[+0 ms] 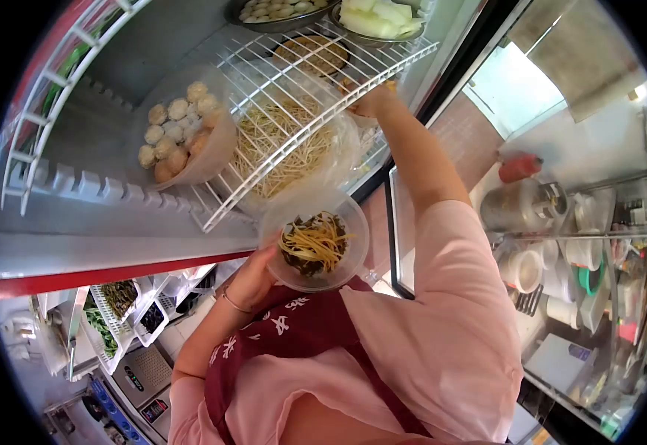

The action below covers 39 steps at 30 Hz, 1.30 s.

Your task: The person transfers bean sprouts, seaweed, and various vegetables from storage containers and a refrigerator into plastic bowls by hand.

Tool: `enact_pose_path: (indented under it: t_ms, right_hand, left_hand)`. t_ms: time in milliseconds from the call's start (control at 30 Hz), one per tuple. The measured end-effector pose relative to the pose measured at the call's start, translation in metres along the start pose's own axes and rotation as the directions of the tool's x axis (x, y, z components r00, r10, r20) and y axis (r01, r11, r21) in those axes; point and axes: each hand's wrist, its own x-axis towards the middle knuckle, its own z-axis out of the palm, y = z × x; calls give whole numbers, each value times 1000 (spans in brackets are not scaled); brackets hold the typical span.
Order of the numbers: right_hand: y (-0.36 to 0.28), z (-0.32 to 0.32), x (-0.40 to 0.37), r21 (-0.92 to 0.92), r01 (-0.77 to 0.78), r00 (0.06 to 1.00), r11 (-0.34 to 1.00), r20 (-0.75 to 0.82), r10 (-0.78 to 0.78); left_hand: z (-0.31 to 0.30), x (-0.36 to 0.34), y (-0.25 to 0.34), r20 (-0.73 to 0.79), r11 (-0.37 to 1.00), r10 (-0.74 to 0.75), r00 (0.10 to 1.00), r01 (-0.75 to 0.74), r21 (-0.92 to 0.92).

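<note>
Bowl in left hand, apart from right hand

White basket with green leaves

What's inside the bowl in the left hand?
The bowl in the left hand holds thin yellow strips over dark pieces. Whatever lies beneath that visible layer is covered and can't be identified.

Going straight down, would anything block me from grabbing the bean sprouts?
Yes, partly: the white wire shelf crosses above the bean sprouts. Their edge nearest the bowl shows outside the wires.
</note>
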Motion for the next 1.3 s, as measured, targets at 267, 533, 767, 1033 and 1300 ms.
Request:
enact_pose_path:
  t_ms: [267,533,767,1033,1300]
  right_hand:
    - [-14,-14,9,157,-271,962,950,87,260]
    - [16,11,15,31,-11,991,999,-131,15]
    - [30,11,19,500,-224,930,836,-145,337]
    - [9,28,34,135,-241,940,961,-215,266]
    - [10,20,30,126,-130,984,983,-109,144]
  left_hand:
    - [5,16,-6,-2,999,52,999,-52,-5]
    - [17,20,-4,-3,999,17,1000,-16,40]
    - [11,30,-17,-29,999,22,999,-21,42]
    - [19,32,-13,-10,999,-7,1000,7,42]
    - [17,33,-17,-11,998,-17,1000,16,-58]
